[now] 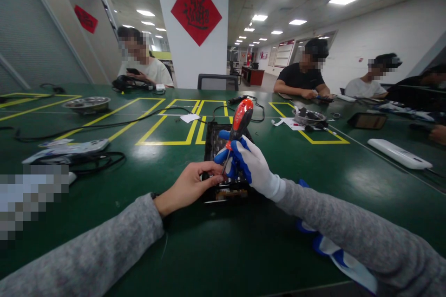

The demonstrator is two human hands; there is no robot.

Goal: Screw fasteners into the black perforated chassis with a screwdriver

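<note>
In the middle, my right hand (256,167), in a white and blue work glove, grips a screwdriver (240,119) with a red and black handle. The handle points up, slightly tilted, and the thin shaft runs down to my left hand. My bare left hand (193,182) is closed in a pinch at the tip; what sits between its fingertips is too small to tell. Both hands are over a black open casing (211,141) with dark inner parts. A brownish part (232,193) shows along its near end. Much of the casing is hidden by my hands.
A blue and white glove (343,260) lies beneath my right forearm. Power strips (399,153), cables (94,123), a metal bowl (87,105) and a dish of parts (309,116) sit on the green table (156,250). Several people sit across and to the right.
</note>
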